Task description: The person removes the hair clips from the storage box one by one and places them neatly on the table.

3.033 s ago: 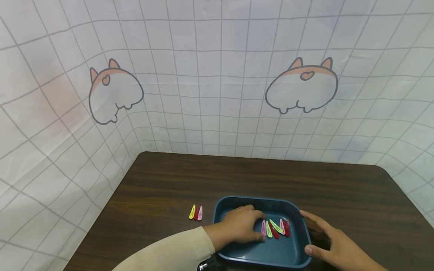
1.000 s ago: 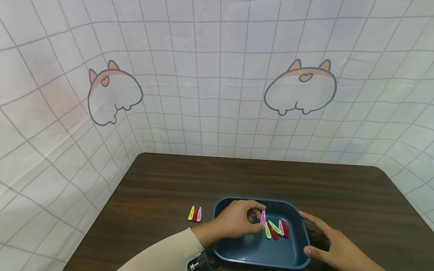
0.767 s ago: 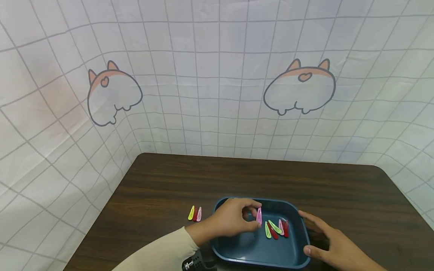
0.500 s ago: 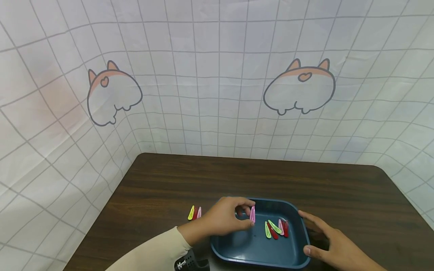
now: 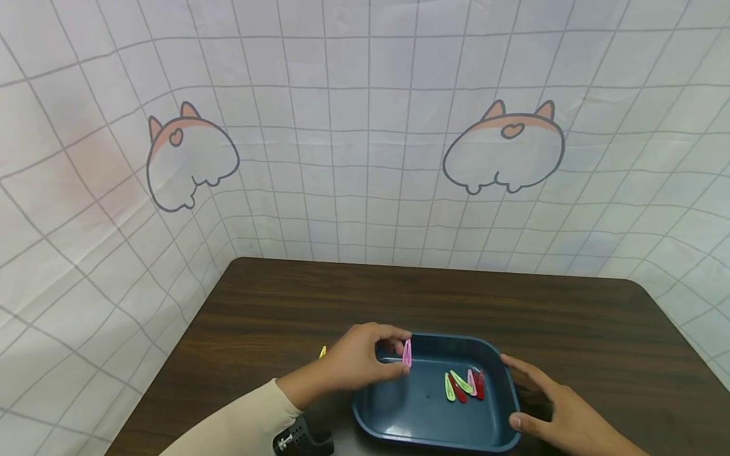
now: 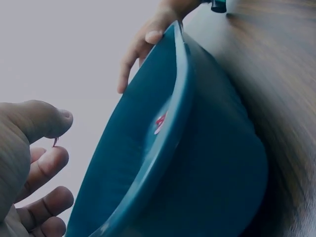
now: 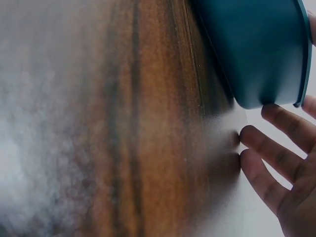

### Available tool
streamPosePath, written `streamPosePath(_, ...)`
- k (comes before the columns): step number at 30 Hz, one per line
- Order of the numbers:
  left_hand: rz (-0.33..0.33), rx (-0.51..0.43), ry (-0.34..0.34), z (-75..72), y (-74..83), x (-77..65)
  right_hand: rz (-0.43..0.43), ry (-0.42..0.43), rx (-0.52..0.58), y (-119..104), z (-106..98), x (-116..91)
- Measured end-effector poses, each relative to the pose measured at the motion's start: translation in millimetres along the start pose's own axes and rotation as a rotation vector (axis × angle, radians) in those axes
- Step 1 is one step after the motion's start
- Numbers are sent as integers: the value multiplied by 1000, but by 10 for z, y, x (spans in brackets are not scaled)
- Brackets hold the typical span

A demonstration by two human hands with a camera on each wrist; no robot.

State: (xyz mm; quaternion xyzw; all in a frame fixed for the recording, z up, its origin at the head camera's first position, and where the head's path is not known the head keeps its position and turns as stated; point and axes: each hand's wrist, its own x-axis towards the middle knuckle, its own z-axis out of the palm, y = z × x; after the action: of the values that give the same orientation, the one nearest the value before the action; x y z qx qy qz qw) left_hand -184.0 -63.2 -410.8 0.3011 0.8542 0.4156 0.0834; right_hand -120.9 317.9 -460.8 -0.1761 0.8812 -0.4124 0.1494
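My left hand [image 5: 356, 358] pinches a pink snap hair clip [image 5: 407, 353] between thumb and fingertips, upright above the left part of a blue tray [image 5: 422, 421]. Only a thin sliver of that clip [image 6: 55, 142] shows in the left wrist view. Inside the tray, right of its middle, lie two light green clips [image 5: 450, 387], a pink clip [image 5: 471, 382] and red clips [image 5: 480, 385], some overlapping. My right hand [image 5: 561, 408] touches the tray's right side, thumb and index finger spread along the rim. In the right wrist view its other fingers [image 7: 271, 153] are extended beside the outer wall.
A yellow clip [image 5: 323, 351] peeks out on the table left of the tray; my left forearm hides the clips beside it. The dark wooden table [image 5: 274, 304] stretches behind the tray to a white gridded curtain [image 5: 342, 126]. A black strap device [image 5: 302, 437] sits on my left wrist.
My left hand has picked the pink clip out of the group in the tray and carried it left and up, now covering most of the clips on the table. The right hand stays put.
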Motion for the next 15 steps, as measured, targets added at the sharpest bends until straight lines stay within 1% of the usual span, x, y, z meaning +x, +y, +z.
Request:
streamPosePath(6, -2, 12, 23, -119, -18, -51, 17, -4, 21, -3, -2, 10)
streamPosePath(13, 35, 29, 29, -253, -97, -116, 0, 0, 18, -19, -5, -3)
streamPosePath(15, 36, 40, 29, -286, -127, -137, 7, 3, 17, -21, 1, -3)
